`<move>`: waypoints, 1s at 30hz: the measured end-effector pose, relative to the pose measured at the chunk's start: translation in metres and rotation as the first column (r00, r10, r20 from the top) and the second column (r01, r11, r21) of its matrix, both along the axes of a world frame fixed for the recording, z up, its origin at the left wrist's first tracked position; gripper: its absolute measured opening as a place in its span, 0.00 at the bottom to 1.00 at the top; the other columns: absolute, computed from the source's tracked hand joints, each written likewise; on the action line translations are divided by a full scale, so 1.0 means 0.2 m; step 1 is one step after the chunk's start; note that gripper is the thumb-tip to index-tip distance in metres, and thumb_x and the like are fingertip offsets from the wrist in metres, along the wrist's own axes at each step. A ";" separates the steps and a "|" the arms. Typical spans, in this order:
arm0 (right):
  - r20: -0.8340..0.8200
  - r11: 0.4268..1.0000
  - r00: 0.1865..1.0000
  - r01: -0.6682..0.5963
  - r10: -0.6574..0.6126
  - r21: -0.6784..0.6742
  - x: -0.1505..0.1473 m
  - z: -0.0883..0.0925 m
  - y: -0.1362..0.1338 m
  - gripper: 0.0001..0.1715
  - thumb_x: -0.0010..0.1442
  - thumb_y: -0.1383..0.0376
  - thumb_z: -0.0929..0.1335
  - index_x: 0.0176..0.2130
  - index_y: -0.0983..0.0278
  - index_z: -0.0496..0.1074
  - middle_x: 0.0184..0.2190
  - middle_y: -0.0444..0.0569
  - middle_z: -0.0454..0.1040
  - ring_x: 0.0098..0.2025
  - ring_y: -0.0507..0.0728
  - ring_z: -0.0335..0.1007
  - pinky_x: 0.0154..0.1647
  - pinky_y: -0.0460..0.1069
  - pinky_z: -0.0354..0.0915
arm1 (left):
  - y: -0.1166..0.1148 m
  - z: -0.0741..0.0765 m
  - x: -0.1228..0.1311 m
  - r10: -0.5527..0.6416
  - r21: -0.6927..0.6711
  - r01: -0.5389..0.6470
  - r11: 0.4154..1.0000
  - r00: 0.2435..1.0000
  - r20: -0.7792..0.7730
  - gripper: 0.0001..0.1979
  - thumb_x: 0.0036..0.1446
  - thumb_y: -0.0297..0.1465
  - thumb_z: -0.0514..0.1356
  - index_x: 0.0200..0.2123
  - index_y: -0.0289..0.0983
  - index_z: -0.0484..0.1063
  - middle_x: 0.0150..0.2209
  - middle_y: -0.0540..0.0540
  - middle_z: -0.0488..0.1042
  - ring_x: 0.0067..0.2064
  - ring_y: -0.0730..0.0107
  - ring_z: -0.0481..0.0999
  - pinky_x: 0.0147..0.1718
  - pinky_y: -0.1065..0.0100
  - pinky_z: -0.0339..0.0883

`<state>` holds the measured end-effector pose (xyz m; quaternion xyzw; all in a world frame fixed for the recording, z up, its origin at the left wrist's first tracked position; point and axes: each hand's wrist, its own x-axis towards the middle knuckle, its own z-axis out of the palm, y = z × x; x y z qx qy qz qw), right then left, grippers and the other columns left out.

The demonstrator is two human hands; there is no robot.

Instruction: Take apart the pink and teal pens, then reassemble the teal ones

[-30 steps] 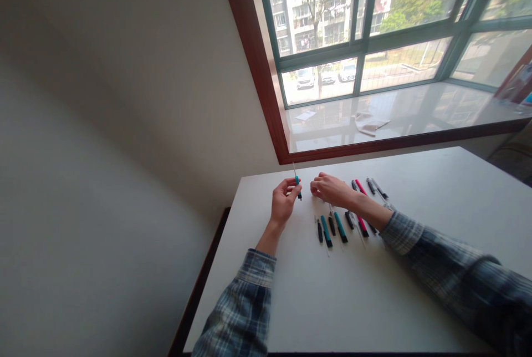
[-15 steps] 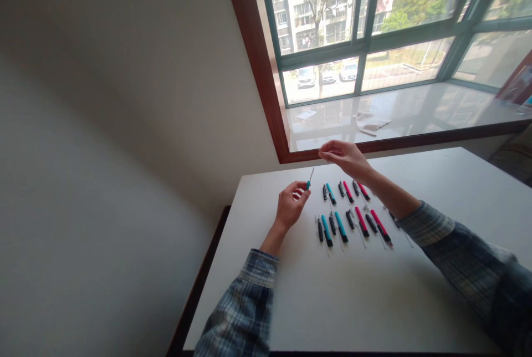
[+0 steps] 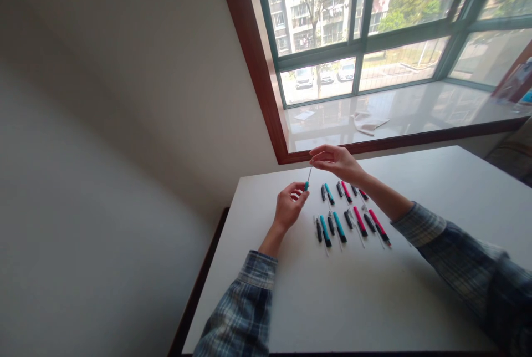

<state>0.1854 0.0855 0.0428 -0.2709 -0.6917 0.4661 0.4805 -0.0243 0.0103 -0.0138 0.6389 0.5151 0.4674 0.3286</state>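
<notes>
My left hand (image 3: 290, 205) is closed round a teal pen barrel (image 3: 306, 185), held above the table's far left part. A thin refill (image 3: 310, 173) sticks up out of that barrel. At the refill's upper tip is my right hand (image 3: 336, 162), its thumb and fingers pinched together. Anything between those fingertips is too small to make out. Below and to the right lie disassembled pens in two rows: teal barrels (image 3: 339, 226), pink barrels (image 3: 359, 222), black pen parts (image 3: 331, 225) and thin pale refills (image 3: 362, 236).
The white table (image 3: 332, 301) stands against a wall (image 3: 124, 124) on the left. Behind it is a window sill (image 3: 328, 127) with a crumpled cloth (image 3: 369, 122) and a paper (image 3: 305, 115). My right forearm passes over the far right pens.
My right hand has moved left and slightly down, bringing its fingertips to the refill's tip. My left hand has stayed nearly still with the teal barrel.
</notes>
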 end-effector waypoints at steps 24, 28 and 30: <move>0.012 1.000 1.000 0.021 -0.021 0.015 -0.01 0.00 -0.01 0.26 0.55 0.50 0.78 0.47 0.63 0.79 0.40 0.53 0.83 0.45 0.61 0.81 0.49 0.58 0.76 | 0.00 0.00 0.01 -0.020 -0.013 0.020 1.000 0.999 0.047 0.12 0.58 0.38 0.66 0.41 0.37 0.81 0.40 0.44 0.81 0.36 0.67 0.77 0.36 0.67 0.72; 0.041 1.000 0.999 0.015 -0.016 0.023 -0.02 0.00 -0.02 0.26 0.55 0.49 0.78 0.47 0.63 0.79 0.41 0.53 0.83 0.45 0.62 0.81 0.49 0.58 0.76 | 0.00 0.01 0.01 -0.030 -0.012 0.030 0.999 0.998 0.046 0.11 0.59 0.38 0.66 0.41 0.38 0.81 0.41 0.44 0.81 0.36 0.68 0.77 0.36 0.67 0.72; 0.047 1.000 0.999 0.010 -0.011 0.024 -0.02 0.00 -0.02 0.26 0.55 0.49 0.78 0.46 0.62 0.80 0.41 0.53 0.83 0.45 0.61 0.81 0.49 0.58 0.76 | -0.01 0.02 0.01 -0.032 -0.012 0.032 0.999 0.998 0.048 0.11 0.59 0.38 0.66 0.42 0.38 0.81 0.41 0.44 0.81 0.36 0.68 0.77 0.36 0.67 0.72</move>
